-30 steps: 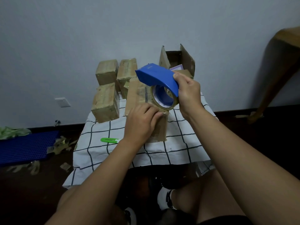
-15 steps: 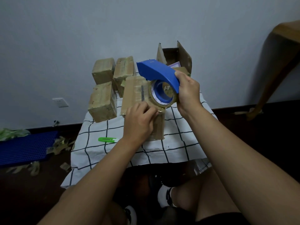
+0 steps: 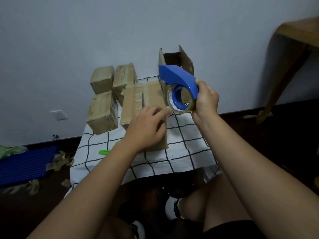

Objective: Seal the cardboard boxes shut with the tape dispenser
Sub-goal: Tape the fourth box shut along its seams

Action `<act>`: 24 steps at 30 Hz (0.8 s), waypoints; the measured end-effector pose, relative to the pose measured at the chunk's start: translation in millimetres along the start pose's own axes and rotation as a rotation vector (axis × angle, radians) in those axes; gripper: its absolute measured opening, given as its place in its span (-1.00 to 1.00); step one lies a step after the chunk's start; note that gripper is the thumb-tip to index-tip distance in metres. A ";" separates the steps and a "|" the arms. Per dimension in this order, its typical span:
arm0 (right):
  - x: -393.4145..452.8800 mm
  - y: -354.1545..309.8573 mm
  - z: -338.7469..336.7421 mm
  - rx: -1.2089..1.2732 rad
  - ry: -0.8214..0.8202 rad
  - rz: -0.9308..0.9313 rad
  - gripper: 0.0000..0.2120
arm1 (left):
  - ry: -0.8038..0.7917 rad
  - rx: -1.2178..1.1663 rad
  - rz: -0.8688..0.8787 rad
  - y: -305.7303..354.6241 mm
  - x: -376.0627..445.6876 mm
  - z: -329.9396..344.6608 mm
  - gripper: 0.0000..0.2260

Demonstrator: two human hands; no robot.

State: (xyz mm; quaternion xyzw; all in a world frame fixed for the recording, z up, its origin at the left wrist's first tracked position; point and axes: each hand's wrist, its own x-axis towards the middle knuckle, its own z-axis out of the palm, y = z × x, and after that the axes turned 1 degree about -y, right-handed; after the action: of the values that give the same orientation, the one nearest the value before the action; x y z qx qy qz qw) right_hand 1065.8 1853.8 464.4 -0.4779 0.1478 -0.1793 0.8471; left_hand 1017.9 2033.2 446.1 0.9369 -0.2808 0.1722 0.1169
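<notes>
The light, rigid blue tape dispenser (image 3: 179, 81) is gripped at its rear by the right hand (image 3: 206, 99), while the stiff cardboard box (image 3: 143, 99) is steadied under the loosely spread left hand (image 3: 146, 128), which holds nothing.

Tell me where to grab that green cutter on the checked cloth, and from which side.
Grip the green cutter across its narrow width at mid-length, coming straight down from above. It lies flat on the checked cloth, long axis running left to right, so only its top and long edges are reachable. The left hand is nearer; the right hand holds the tape dispenser.
</notes>
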 end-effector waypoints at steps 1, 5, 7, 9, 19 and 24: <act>1.5 0.4 -3.1 -0.001 0.007 0.002 -0.87 | -0.060 0.047 0.021 -3.2 3.3 -1.0 -0.67; 4.4 5.0 -10.8 -0.014 0.007 0.013 -0.88 | -0.111 0.160 0.035 -7.9 9.1 -3.2 -0.68; 4.0 8.2 -12.4 -0.031 0.004 0.023 -0.88 | -0.094 0.190 0.036 -4.8 9.1 -2.1 -0.67; 2.7 11.5 -12.8 -0.032 -0.005 0.027 -0.88 | -0.076 0.179 0.035 -3.7 8.9 -1.7 -0.66; 2.0 11.2 -10.4 -0.026 0.006 0.036 -0.89 | -0.058 0.188 0.046 -4.1 6.1 -1.1 -0.73; 1.3 7.3 -13.0 0.007 0.002 0.032 -0.89 | -0.031 0.081 0.037 -2.6 2.4 -4.5 -0.73</act>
State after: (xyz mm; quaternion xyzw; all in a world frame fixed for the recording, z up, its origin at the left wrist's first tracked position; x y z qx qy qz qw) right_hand 1062.7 1846.9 451.5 -0.4724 0.1558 -0.1666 0.8514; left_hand 1020.1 2035.6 450.8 0.9381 -0.2928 0.1710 0.0713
